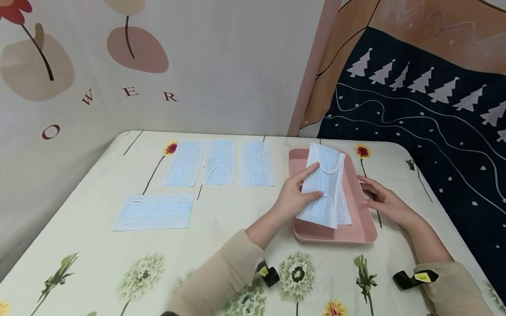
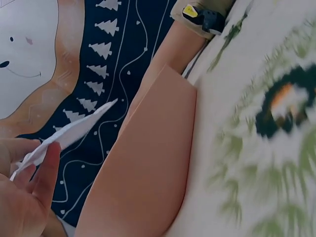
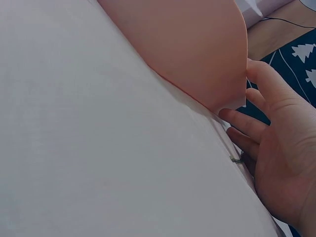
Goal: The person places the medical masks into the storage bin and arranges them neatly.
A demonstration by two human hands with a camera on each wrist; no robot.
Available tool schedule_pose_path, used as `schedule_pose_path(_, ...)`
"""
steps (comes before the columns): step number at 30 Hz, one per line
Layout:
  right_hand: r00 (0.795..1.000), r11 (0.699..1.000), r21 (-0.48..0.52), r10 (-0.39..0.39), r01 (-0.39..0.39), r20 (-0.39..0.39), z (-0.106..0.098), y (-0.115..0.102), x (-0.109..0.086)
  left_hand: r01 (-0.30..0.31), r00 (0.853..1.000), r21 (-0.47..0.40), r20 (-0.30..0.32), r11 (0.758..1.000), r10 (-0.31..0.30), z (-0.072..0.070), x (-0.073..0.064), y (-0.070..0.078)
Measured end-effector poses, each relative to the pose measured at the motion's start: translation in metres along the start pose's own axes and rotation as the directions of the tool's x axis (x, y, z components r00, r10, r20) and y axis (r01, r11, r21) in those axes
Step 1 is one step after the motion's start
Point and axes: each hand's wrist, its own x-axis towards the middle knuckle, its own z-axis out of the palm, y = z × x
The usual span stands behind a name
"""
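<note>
while the left hand (image 1: 297, 193) pinches a light-blue mask (image 1: 329, 188) between thumb and fingers, holding it tilted over a pink tray (image 1: 361, 219), much of the tray's floor is hidden beneath it. behind its right edge a second mask (image 1: 345, 211) peeks out, mostly covered — whether it is held too or lies in the tray, i cannot tell. the fingers on the far side of the held mask are out of sight in the head view; in the left wrist view the mask shows nearly edge-on as a thin white sheet, with the hand cut off at the picture's left edge.

the right hand (image 1: 385, 199) is beside the tray's right wall, its fingers loosely bent and touching the outside. the right wrist view shows those fingers plainly, but the top edge cuts off the tray.

to the left on the desk (image 1: 221, 237) lies a row of three masks (image 1: 219, 169), ear loops uppermost, with one more mask (image 1: 154, 212) lying crosswise nearer the person. both sleeves (image 1: 221, 281) run out of the frame — a small black device (image 1: 269, 274) sits by the left cuff, its label too small to read.
</note>
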Motion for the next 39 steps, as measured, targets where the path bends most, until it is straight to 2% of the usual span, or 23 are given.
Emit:
schedule_pose_path(5, 1.000, 1.000, -0.009, 0.001, -0.002, -0.003, 0.001, -0.001, -0.001, 0.008, 0.999, -0.024, -0.051, 1.000, -0.010, 0.013, 0.004, -0.004)
schedule_pose_path(9, 1.000, 1.000, -0.017, 0.019, -0.019, -0.003, 0.000, -0.001, -0.001, 0.055, 0.992, -0.033, -0.110, 0.998, -0.058, 0.023, 0.008, -0.007)
schedule_pose_path(18, 1.000, 0.999, -0.036, 0.011, -0.012, -0.005, 0.002, -0.004, -0.002, 0.156, 0.956, 0.103, -0.267, 0.982, -0.124, 0.042, 0.021, -0.011)
schedule_pose_path(22, 1.000, 0.999, -0.035, 0.007, -0.007, -0.002, 0.003, -0.005, -0.001, 0.199, 0.937, 0.105, -0.312, 0.974, -0.157, 0.049, 0.025, -0.015)
schedule_pose_path(25, 1.000, 1.000, -0.027, 0.013, -0.013, 0.001, 0.003, -0.004, -0.001, 0.222, 0.928, 0.098, -0.326, 0.970, -0.180, 0.052, 0.027, -0.017)
schedule_pose_path(39, 1.000, 1.000, -0.031, 0.004, -0.004, 0.005, 0.001, 0.001, 0.001, 0.290, 0.921, 0.127, -0.307, 0.948, -0.241, 0.058, 0.030, -0.027)
